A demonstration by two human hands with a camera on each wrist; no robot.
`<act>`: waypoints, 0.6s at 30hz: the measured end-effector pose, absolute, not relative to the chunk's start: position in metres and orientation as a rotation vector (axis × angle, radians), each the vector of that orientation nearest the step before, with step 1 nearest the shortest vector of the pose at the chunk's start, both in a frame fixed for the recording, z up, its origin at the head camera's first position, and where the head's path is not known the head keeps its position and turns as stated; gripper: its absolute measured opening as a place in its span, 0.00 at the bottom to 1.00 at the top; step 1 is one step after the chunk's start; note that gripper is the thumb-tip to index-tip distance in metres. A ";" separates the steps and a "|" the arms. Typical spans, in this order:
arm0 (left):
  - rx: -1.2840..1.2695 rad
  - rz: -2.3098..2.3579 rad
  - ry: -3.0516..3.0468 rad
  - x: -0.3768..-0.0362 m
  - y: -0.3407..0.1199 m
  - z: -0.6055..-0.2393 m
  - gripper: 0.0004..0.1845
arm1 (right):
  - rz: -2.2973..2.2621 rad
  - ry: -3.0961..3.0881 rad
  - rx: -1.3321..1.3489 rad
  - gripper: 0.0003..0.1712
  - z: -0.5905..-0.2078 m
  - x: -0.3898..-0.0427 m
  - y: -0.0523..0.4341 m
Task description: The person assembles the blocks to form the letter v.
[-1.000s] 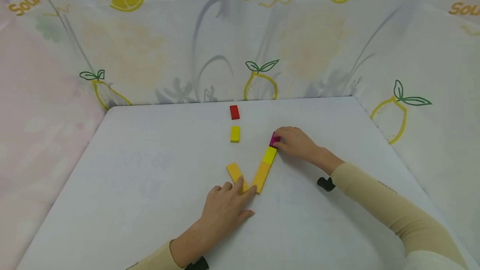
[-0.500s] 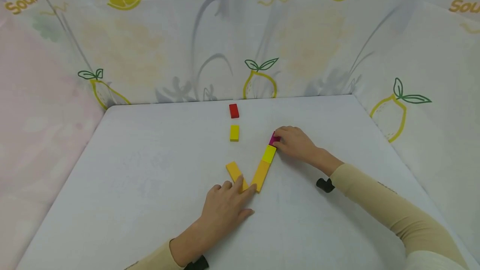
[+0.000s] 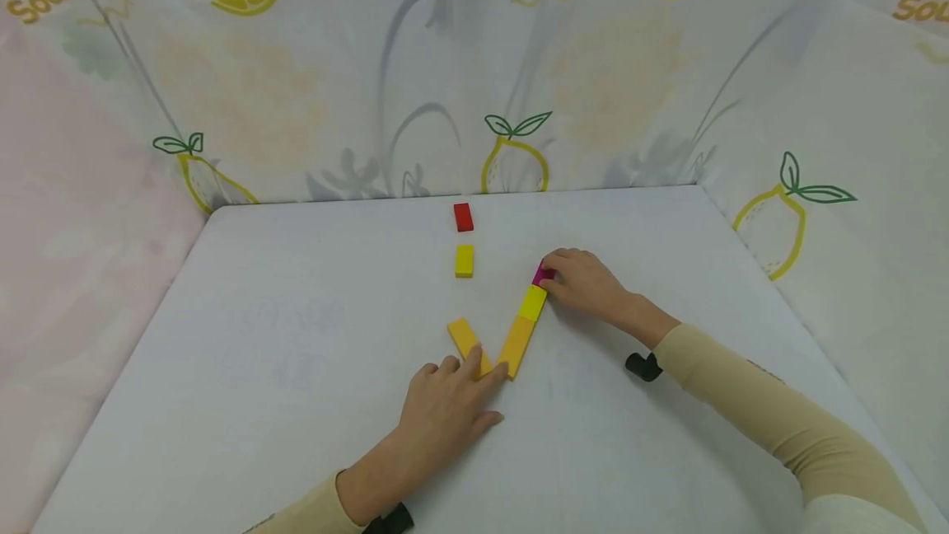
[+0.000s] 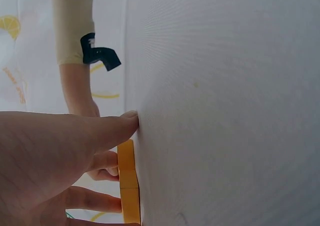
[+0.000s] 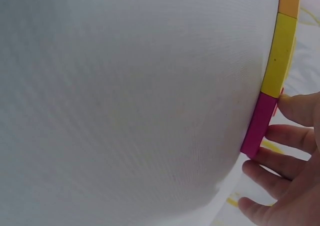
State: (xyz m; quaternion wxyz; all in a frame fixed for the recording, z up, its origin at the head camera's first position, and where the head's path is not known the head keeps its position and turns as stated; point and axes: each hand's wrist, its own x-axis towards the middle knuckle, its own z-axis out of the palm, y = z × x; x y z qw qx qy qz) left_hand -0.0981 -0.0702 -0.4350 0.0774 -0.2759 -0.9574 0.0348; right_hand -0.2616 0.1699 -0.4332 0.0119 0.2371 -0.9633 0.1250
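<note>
Three flat blocks lie end to end in a slanted row: a magenta block (image 3: 541, 274), a lime-yellow block (image 3: 532, 303) and a long orange block (image 3: 516, 346). A second orange block (image 3: 465, 340) angles away from the row's near end. My left hand (image 3: 474, 371) lies flat with straight fingers, its fingertips touching the near ends of both orange blocks (image 4: 127, 181). My right hand (image 3: 567, 277) rests its fingertips against the magenta block (image 5: 260, 123), beside the lime-yellow block (image 5: 280, 55). Neither hand grips anything.
A red block (image 3: 463, 217) and a small yellow block (image 3: 464, 260) lie apart near the back of the white table (image 3: 296, 336). Lemon-print cloth walls (image 3: 334, 89) close in the back and both sides.
</note>
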 end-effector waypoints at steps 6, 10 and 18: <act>-0.828 0.118 -2.878 -0.099 -0.070 -0.434 0.32 | 0.395 -3.007 0.727 0.15 -0.433 -0.262 0.170; -0.831 0.122 -2.873 -0.098 -0.070 -0.434 0.32 | 0.407 -3.005 0.731 0.15 -0.433 -0.262 0.170; -0.832 0.122 -2.846 -0.098 -0.071 -0.435 0.32 | 0.402 -2.961 0.749 0.14 -0.435 -0.260 0.170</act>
